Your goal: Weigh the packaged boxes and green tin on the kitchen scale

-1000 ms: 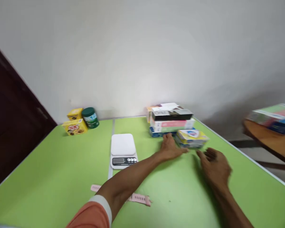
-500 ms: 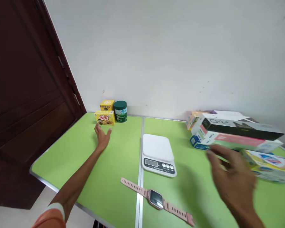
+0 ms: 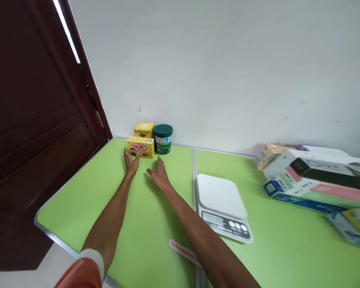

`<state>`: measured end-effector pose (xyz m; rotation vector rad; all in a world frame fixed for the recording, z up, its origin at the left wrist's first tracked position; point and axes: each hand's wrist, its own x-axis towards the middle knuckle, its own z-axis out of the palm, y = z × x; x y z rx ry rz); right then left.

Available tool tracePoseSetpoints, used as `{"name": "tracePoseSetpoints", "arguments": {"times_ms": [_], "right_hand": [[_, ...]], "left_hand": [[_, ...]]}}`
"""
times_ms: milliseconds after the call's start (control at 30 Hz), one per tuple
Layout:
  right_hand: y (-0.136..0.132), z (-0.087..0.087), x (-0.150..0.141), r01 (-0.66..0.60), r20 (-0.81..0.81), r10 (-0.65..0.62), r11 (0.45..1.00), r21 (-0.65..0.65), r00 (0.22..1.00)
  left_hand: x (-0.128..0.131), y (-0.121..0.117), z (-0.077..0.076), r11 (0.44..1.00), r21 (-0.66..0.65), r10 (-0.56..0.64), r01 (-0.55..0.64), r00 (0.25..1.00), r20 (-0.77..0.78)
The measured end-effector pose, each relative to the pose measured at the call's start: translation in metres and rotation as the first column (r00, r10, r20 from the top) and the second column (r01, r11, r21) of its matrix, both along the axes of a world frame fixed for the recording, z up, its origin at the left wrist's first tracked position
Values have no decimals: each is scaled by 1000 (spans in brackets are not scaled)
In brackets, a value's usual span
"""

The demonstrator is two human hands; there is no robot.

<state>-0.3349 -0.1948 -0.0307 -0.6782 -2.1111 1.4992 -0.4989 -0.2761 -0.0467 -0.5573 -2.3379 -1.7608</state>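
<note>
My left hand (image 3: 131, 163) is open at the lower left corner of a yellow snack box (image 3: 141, 148) with red-and-white lettering; whether the fingers touch it I cannot tell. Just in front of the box's right side, my right hand (image 3: 159, 173) is also open, thumb and fingers apart, holding nothing. Behind the snack box stands another yellow box (image 3: 144, 129) marked COME ON, partly hidden. Right beside them, against the wall, is a green lidded tub (image 3: 163, 140).
A white kitchen scale (image 3: 222, 198) lies right of the table seam. My right forearm covers most of a pink-strapped watch (image 3: 181, 251). Several stacked cartons (image 3: 333, 172) fill the right side, with a yellow-and-white pack (image 3: 354, 226) in front. A dark door (image 3: 33, 120) borders the left.
My right hand has swung from beside the cartons on the right across to the snack box. My left hand has stayed near the box's left corner. The view has turned somewhat left.
</note>
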Motion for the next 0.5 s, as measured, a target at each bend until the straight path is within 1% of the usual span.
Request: {"name": "tracePoseSetpoints", "arguments": {"times_ms": [133,233,367,500], "right_hand": [[14,-2,-33,-6,24,5,999,36,1000],[20,-9,-44,-19,4,19,998,56,1000],[20,-20,-39,-48,-77,54,996,79,996],[13,-22,-17,-69,-75,73,996,55,995]], "left_hand": [[-6,7,-1,999,-20,38,-37,998,43],[-6,10,1,999,-24,41,-40,998,40],[-1,7,2,999,-6,43,-43,999,20],[19,-10,2,999,38,36,-36,999,8]]}}
